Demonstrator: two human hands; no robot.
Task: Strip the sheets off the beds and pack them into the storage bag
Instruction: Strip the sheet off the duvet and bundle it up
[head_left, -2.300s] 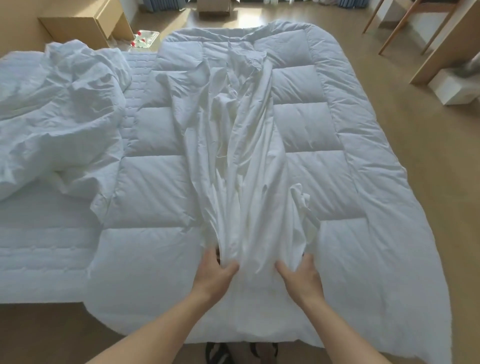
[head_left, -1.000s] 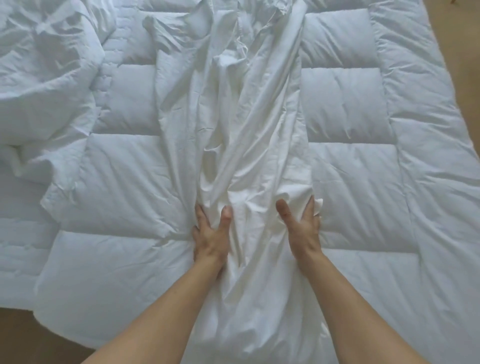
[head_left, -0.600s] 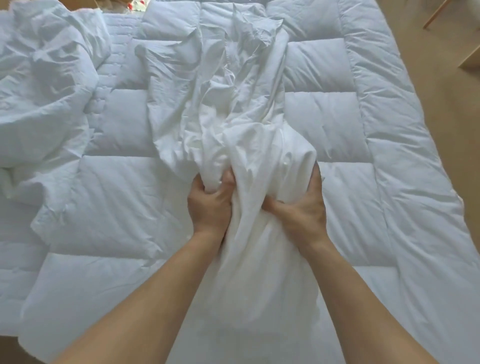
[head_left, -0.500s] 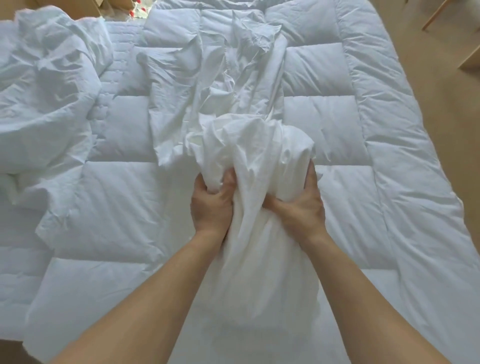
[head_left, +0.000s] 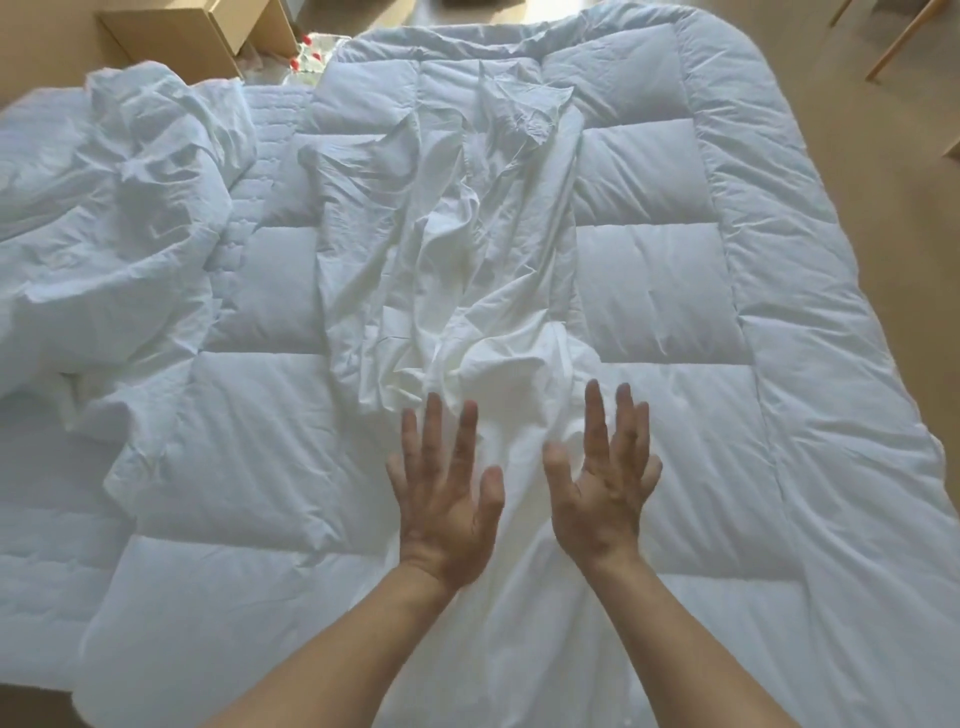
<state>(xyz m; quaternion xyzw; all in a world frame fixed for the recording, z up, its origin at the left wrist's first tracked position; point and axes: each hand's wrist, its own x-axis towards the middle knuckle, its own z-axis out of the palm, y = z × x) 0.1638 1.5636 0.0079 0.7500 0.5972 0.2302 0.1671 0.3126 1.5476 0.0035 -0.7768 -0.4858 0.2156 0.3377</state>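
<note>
lying in a long, rumpled strip down the middle of the quilted duvet (head_left: 727, 364), the white sheet (head_left: 467, 270) runs from the far end of the bed toward the person and bunches into a soft mound just beyond the fingertips. the left hand (head_left: 447, 499) and the right hand (head_left: 602, 483) are over its near part, side by side with a gap between them, palms down, fingers straight and spread, gripping nothing. whether they press the cloth or hover just above it cannot be told. both forearms are bare. the duvet covers most of the bed, and its right edge borders the wooden floor (head_left: 883, 260). to the left, a heap of crumpled white bedding (head_left: 114, 218) sits on a stitched mattress pad (head_left: 41, 519). beyond that heap a cardboard box (head_left: 197, 26) stands on the floor, with small red-and-white items (head_left: 311, 52) beside it, too blurred to name. slanted wooden legs (head_left: 904, 36) show at the top right corner.
</note>
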